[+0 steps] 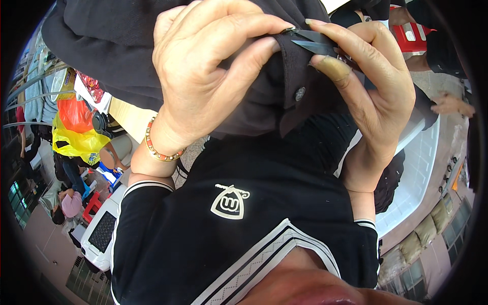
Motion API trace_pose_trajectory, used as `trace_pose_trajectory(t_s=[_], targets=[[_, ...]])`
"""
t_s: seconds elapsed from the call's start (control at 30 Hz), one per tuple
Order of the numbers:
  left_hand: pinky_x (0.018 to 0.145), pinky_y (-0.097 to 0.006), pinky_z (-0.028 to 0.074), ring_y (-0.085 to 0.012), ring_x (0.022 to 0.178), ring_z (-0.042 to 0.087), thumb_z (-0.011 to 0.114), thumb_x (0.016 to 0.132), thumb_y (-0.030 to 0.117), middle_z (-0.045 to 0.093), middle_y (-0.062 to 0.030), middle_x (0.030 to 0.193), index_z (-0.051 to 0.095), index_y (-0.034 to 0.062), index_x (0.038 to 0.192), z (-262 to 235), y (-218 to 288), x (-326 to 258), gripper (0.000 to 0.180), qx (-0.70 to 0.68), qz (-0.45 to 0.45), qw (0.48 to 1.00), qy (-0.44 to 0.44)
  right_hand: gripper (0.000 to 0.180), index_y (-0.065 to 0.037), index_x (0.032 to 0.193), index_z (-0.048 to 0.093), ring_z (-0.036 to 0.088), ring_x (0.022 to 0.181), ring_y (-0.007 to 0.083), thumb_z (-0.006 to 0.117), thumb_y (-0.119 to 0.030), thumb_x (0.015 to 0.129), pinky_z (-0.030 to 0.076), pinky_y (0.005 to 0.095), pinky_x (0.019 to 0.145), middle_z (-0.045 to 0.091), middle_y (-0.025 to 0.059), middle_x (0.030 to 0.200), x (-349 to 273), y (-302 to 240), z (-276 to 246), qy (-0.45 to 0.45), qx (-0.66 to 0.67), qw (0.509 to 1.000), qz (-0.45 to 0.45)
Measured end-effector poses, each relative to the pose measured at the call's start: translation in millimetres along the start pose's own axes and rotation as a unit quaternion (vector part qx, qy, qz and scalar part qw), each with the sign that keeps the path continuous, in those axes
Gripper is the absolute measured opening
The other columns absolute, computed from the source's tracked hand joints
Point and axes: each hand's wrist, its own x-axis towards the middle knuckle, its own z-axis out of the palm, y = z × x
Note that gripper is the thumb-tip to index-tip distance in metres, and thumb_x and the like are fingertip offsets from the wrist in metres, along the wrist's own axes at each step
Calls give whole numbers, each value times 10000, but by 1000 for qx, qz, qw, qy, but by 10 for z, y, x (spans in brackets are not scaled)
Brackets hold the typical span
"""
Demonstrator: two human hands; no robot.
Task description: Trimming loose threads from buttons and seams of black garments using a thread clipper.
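Observation:
A black garment (117, 51) with a buttoned edge spreads across the top of the view, in front of my chest. Thumb and forefinger of my left hand (203, 66) pinch its edge beside a small dark button (288, 30). A second, patterned button (300, 93) sits lower on the same edge. My right hand (378, 76) is closed around small thread snips (316, 47), whose handle is mostly hidden by the fingers. Their two pointed blades are slightly apart and reach left to the garment's edge, close to my left fingertips. The right thumb wears a yellowish cover.
On the left, yellow (76, 140) and red plastic bags (75, 114) lie near a light board (124, 117). A white chair-like object (104, 231) stands below them. At right is a translucent tub (417, 178). Another person's hand (452, 105) shows at far right.

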Motion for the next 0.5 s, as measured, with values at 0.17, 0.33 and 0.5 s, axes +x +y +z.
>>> trace_pose_trajectory(t_s=[0.17,0.33,0.5], targets=[[827,-277,421,-178,887,645,711,789,8,705,-57,924,737,47,959,8,-19,5,176,9,19,1000,3,341,17,1093,724,501,735,123,771,-84,771,374,224,626,567,42,825,11,38,-23,-2,9,1000,-5],[827,-277,422,-180,888,645,710,795,11,705,-58,925,737,45,961,-3,-30,16,172,15,20,1000,1,311,13,1084,728,517,740,121,760,-85,790,376,230,626,566,40,811,34,111,-10,-21,33,999,-9],[826,-275,423,-179,888,642,712,806,16,705,-59,928,736,43,961,12,-40,0,159,13,24,1000,7,306,17,1078,729,521,731,119,759,-82,791,374,233,623,576,42,815,27,130,25,-4,27,999,-22]])
